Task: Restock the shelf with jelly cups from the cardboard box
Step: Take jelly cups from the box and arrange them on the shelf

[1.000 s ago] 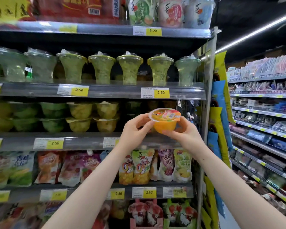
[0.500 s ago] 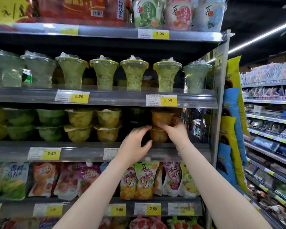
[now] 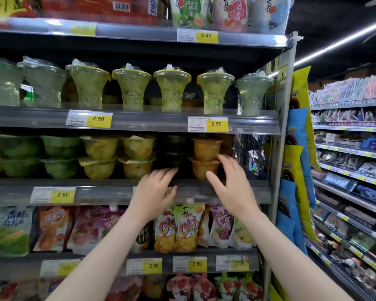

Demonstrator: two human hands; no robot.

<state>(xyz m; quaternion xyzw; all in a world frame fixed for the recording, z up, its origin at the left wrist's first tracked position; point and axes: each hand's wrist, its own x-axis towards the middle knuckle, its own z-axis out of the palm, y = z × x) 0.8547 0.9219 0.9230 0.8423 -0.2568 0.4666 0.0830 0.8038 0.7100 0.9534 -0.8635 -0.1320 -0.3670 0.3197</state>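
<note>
Grey shelf [image 3: 117,191] rail, orange jelly cups [image 3: 205,158] stacked, aisle right.

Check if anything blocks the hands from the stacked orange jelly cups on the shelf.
Nothing visible does. The left hand and right hand are open in front of the shelf edge, with only open space up to the two stacked orange cups.

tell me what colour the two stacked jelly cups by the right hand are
Orange, both the top jelly cup and the one under it; the head view shows it.
</note>
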